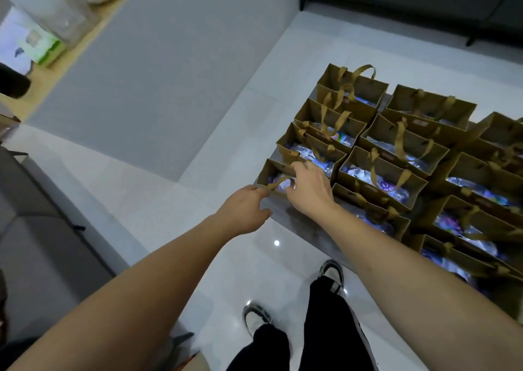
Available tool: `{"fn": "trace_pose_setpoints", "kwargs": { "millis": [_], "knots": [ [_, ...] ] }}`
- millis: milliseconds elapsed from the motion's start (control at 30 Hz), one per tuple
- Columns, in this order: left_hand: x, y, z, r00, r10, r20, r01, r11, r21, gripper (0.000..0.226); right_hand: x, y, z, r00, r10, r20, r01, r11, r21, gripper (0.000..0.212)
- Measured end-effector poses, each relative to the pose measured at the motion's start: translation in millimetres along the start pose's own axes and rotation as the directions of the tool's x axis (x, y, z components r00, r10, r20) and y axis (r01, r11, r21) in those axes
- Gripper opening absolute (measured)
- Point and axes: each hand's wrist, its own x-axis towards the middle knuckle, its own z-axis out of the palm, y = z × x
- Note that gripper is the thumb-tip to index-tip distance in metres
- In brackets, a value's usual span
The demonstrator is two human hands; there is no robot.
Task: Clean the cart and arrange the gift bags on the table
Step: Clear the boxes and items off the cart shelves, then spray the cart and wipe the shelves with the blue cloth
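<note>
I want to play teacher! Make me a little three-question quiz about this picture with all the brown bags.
1. True or false: the gift bags stand in rows on the grey table.
2. Which bag do both hands reach for? A) one in the middle, B) the corner bag nearest the person, C) one by the sofa.
3. Fill in: the left hand pinches the bag's ribbon ______.

Key
1. True.
2. B; the right hand reaches into its open top, over the shiny packets.
3. handle.
</note>
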Motion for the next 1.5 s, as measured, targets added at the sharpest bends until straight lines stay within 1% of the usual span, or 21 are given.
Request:
{"fn": "trace_pose_setpoints", "kwargs": {
  "millis": [100, 200, 267, 367, 467, 533, 600, 667, 767, 833, 933, 1033, 1100, 1200, 1300, 1400, 1500],
  "knots": [
    [-19, -7, -4, 0.999, 0.014, -0.031, -0.015, 1.0, -0.018, 0.047, -23, -9, -3, 1.0, -0.013, -0.012, 0.013, 0.999, -0.047, 0.052],
    [-45, -28, -9, 0.998, 0.001, -0.056, -0.004, 0.998, -0.058, 0.044, -48, -33, -3, 0.999, -0.042, 0.017, 0.043, 0.994, -0.098, 0.057],
    [-67, -49, -16, 0.997, -0.006, -0.076, 0.001, 0.997, -0.073, 0.044, -64, -61, -1, 0.996, -0.081, 0.023, 0.083, 0.988, -0.128, 0.058],
    [-106, -96, -24, 0.988, -0.049, -0.144, 0.032, 0.992, -0.12, 0.051, -87, -117, 12, 0.985, -0.17, 0.032, 0.173, 0.966, -0.19, 0.062],
    [-154, -155, -27, 0.963, -0.143, -0.23, 0.093, 0.972, -0.217, 0.053, -111, -181, 39, 0.96, -0.266, 0.088, 0.28, 0.921, -0.269, 0.065],
    [-190, -200, -22, 0.933, -0.225, -0.28, 0.138, 0.944, -0.3, 0.053, -127, -224, 66, 0.929, -0.341, 0.144, 0.37, 0.879, -0.301, 0.066],
    [-229, -247, -10, 0.895, -0.321, -0.308, 0.193, 0.904, -0.383, 0.054, -144, -266, 97, 0.889, -0.412, 0.2, 0.456, 0.832, -0.315, 0.066],
    [-270, -293, 10, 0.844, -0.426, -0.326, 0.254, 0.852, -0.458, 0.055, -162, -310, 134, 0.838, -0.479, 0.263, 0.544, 0.774, -0.325, 0.066],
    [-339, -354, 47, 0.732, -0.597, -0.329, 0.341, 0.739, -0.581, 0.055, -195, -372, 199, 0.73, -0.573, 0.373, 0.68, 0.666, -0.307, 0.066],
    [-388, -387, 77, 0.638, -0.705, -0.31, 0.393, 0.644, -0.656, 0.055, -226, -410, 246, 0.627, -0.63, 0.458, 0.772, 0.579, -0.262, 0.067],
    [-464, -421, 126, 0.49, -0.839, -0.237, 0.461, 0.48, -0.746, 0.053, -281, -455, 310, 0.443, -0.674, 0.591, 0.884, 0.437, -0.163, 0.067],
    [-532, -430, 176, 0.315, -0.941, -0.121, 0.498, 0.272, -0.823, 0.051, -336, -481, 365, 0.235, -0.677, 0.698, 0.96, 0.275, -0.056, 0.063],
    [-568, -425, 211, 0.192, -0.981, -0.017, 0.496, 0.112, -0.861, 0.052, -370, -490, 397, 0.108, -0.644, 0.758, 0.983, 0.182, 0.015, 0.062],
    [-605, -411, 258, 0.02, -0.987, 0.157, 0.436, -0.133, -0.89, 0.051, -412, -495, 433, -0.054, -0.556, 0.829, 0.991, 0.069, 0.111, 0.067],
    [-633, -391, 290, -0.122, -0.938, 0.324, 0.334, -0.346, -0.877, 0.051, -442, -498, 465, -0.189, -0.443, 0.876, 0.978, -0.006, 0.208, 0.065],
    [-657, -360, 314, -0.229, -0.847, 0.479, 0.208, -0.524, -0.826, 0.047, -469, -503, 488, -0.305, -0.346, 0.887, 0.951, -0.065, 0.301, 0.06],
    [-674, -322, 334, -0.336, -0.731, 0.594, 0.127, -0.66, -0.74, 0.045, -499, -501, 508, -0.388, -0.26, 0.884, 0.922, -0.086, 0.379, 0.058]
  ]
}}
